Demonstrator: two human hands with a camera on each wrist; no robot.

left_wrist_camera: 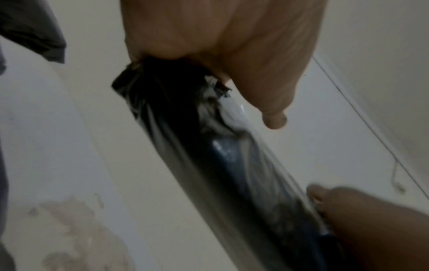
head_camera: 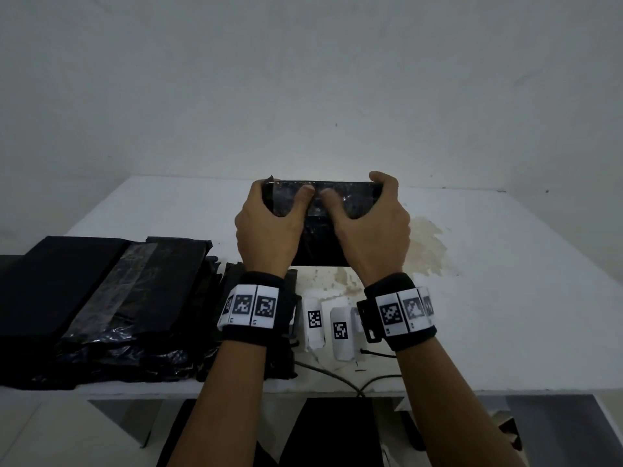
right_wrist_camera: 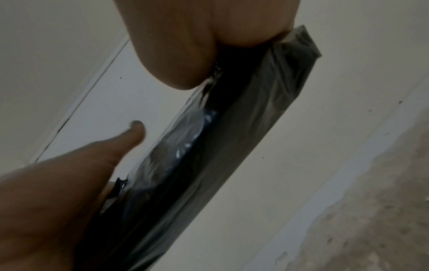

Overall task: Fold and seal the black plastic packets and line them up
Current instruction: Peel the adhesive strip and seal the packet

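Held item: rectangular black plastic packet with a glossy clear film wrap [head_camera: 323,227], lying on the white worktop [head_camera: 505,264] towards its far edge, long side running left to right.
Left hand [head_camera: 269,227]: grips the packet's left end; fingers [head_camera: 261,190] curl over the far left corner, thumb lies on the top face, tip pointing towards the middle.
Right hand [head_camera: 374,230]: grips the packet's right end; fingers [head_camera: 384,182] curl over the far right corner, thumb lies on the top face, tip close to the left thumb but apart from it.
Left wrist view: packet [left_wrist_camera: 209,146] runs away from the left hand [left_wrist_camera: 220,45] to the right hand [left_wrist_camera: 371,220]; film bunched and crinkled at the near end under the left hand.
Right wrist view: packet [right_wrist_camera: 209,146] seen along its length, right hand [right_wrist_camera: 197,36] clamped on the near end, left hand [right_wrist_camera: 58,192] on the far end, one finger [right_wrist_camera: 132,133] stretched out alongside the film.
Stock: stack of flat black plastic packets [head_camera: 101,298] on the worktop's left side, well apart from the held packet, one with a shiny strip across its top.
Wrists: black bands carrying white square-patterned marker tags [head_camera: 251,306].
Worktop surface: brownish stain [head_camera: 428,244] just right of the right hand.
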